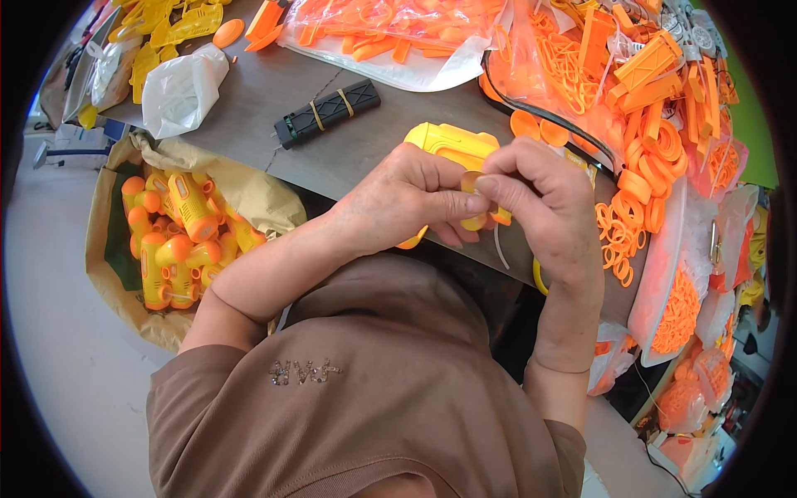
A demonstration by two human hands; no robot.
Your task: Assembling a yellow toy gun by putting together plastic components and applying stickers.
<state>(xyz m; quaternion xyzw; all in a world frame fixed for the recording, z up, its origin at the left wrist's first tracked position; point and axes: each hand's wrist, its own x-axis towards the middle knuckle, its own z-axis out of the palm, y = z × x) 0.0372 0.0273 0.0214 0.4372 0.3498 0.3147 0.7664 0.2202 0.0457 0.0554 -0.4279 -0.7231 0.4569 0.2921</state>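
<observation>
My left hand (pixel 407 199) is closed around a yellow plastic housing (pixel 452 141) above the table's near edge. Orange bits show at the housing's lower side, partly hidden by my fingers. My right hand (pixel 544 195) meets the left thumb, its thumb and fingers pinched on a small round amber-brown piece (pixel 470 181) against the housing. A thin whitish strip (pixel 501 249) hangs below my right fingers; where it is attached is hidden.
A black rectangular block with two rubber bands (pixel 328 112) lies on the grey table (pixel 249 162). Orange rings (pixel 618 241) and bagged orange parts (pixel 390 25) crowd the right and far side. A brown paper bag (pixel 104 241) of yellow-orange assemblies stands left, below a white plastic bag (pixel 183 91).
</observation>
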